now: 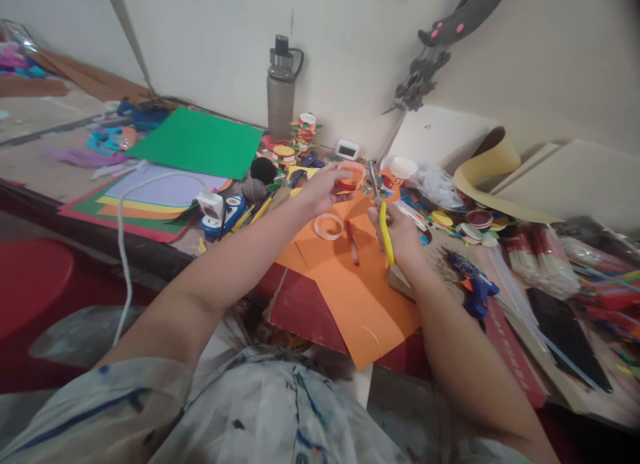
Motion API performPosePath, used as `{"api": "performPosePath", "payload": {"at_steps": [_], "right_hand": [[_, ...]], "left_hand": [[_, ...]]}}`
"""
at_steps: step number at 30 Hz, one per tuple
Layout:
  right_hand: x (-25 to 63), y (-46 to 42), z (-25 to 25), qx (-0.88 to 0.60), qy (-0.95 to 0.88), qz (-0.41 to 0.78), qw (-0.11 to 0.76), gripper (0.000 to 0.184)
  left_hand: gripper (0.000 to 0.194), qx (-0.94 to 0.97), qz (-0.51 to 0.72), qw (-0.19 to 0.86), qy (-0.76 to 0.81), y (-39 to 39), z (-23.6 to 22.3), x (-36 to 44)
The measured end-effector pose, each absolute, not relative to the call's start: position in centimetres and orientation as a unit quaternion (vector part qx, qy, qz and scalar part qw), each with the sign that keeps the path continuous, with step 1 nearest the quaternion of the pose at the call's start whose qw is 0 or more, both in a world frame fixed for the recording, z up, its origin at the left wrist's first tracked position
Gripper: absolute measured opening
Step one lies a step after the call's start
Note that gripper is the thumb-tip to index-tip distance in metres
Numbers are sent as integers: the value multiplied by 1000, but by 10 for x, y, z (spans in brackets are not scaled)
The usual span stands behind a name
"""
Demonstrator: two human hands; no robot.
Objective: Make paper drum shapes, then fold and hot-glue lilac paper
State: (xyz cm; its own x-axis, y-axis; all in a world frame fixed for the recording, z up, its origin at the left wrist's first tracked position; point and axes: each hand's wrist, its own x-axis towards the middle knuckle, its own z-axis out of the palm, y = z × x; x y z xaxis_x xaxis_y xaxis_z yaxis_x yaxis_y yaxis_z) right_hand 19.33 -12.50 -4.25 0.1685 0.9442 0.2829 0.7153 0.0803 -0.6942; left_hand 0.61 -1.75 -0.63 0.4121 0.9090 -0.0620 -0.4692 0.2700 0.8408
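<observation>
My left hand (320, 189) is closed around a small orange paper ring (351, 176), held above a sheet of orange paper (350, 284). My right hand (397, 234) grips yellow-handled scissors (384, 227), whose blades point up toward the ring. A white tape ring (329, 226) and a red pen (353, 243) lie on the orange paper between my hands.
A grey water bottle (280, 91) stands at the wall. Green paper (200, 143) and stacked coloured sheets (145, 207) lie left. A blue glue gun (473, 284) sits right of my right wrist, with stick bundles (540, 257) and small lids (475, 221) around. A white cable (123, 251) hangs off the edge.
</observation>
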Motion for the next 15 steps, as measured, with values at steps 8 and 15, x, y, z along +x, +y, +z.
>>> {"api": "performPosePath", "payload": {"at_steps": [8, 15], "right_hand": [[199, -117, -45, -765, -603, 64, 219, 48], [181, -128, -22, -813, -575, 51, 70, 55]], "left_hand": [[36, 409, 495, 706, 299, 16, -11, -6], [38, 501, 474, 649, 323, 21, -16, -11]]}}
